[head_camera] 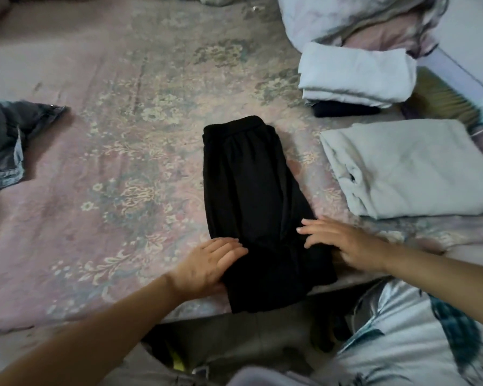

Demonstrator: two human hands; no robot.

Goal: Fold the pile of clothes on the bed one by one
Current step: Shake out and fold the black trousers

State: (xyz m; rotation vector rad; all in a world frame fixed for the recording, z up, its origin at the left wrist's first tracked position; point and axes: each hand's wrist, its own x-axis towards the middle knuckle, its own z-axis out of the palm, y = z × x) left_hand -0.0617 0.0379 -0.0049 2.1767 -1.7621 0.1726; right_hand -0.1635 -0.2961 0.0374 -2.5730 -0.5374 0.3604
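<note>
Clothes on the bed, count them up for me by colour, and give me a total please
Black: 2, the black trousers under both hands and a dark folded piece under the white stack.
White or pale: 2, the folded white stack and the folded pale garment.
Grey denim: 1, the unfolded jeans.
Total: 5

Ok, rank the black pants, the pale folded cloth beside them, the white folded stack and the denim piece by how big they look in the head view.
1. Pale folded cloth and black pants: alike, no ranking.
2. White folded stack, farther away, so unsure.
3. Denim piece, cut by the frame edge.
</note>
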